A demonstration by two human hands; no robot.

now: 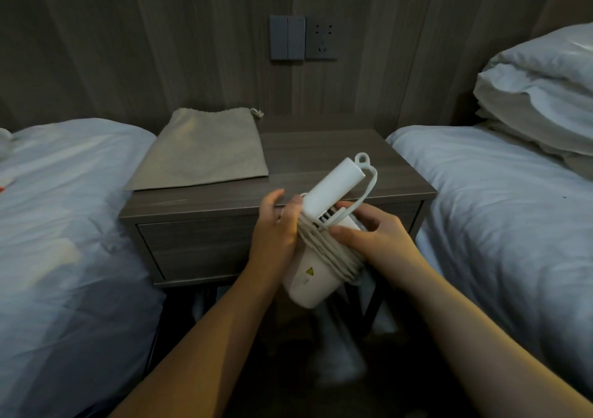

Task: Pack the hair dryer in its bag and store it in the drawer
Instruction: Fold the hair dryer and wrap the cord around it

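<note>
I hold a white hair dryer [316,276] in front of the nightstand, its folded handle [333,186] pointing up and away. Its pale cord [324,251] is wound several times around the body, and a loop of it arcs past the handle tip. My left hand [277,225] grips the dryer's left side. My right hand [375,231] holds the right side with its thumb pressing the cord. A flat beige drawstring bag [205,151] lies on the left part of the nightstand top [337,154]. The drawer [192,244] below is closed.
A bed with white bedding [64,225] stands at the left and another [513,225] at the right, with stacked pillows [539,90]. A switch and socket plate [303,37] sits on the wood wall behind the nightstand.
</note>
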